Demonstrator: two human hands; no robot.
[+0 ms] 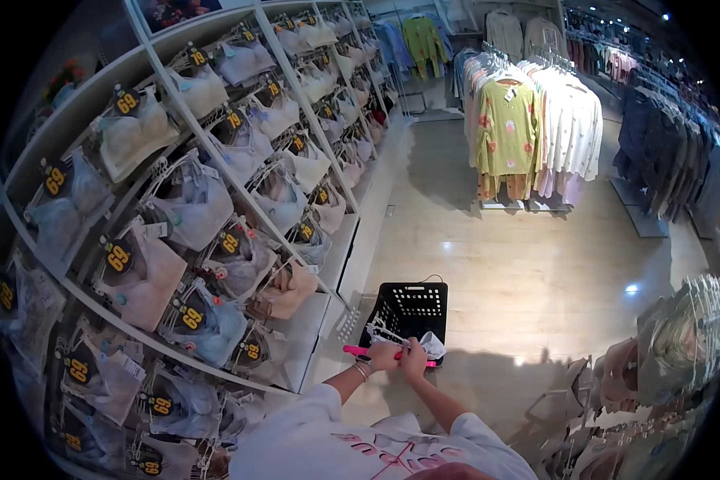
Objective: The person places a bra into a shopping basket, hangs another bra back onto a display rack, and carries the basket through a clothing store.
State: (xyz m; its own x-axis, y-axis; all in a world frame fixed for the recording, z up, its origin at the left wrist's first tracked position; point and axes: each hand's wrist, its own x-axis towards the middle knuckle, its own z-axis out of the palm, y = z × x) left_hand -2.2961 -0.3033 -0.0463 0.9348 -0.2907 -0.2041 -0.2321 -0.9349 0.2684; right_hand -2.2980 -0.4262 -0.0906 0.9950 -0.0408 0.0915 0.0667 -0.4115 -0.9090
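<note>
Both my hands are close together over a black shopping basket [412,301] with perforated sides. My left hand [384,355], with bands at the wrist, is closed around the bright pink handle [354,350] that crosses the basket. Beside it, my right hand [413,359] has its fingers closed at a pale garment [434,346], which bunches out past the fingers over the basket's near part. White hanger parts [383,331] show just beyond my left hand. Exactly how the fingers meet the hanger is hidden.
On my left, a white shelf wall [328,320] holds rows of bras [190,200] with price tags. Ahead stands a rack of tops [510,128], with dark clothes [672,156] to its right. Hanging garments [676,336] are close on my right. Pale floor [496,280] lies between.
</note>
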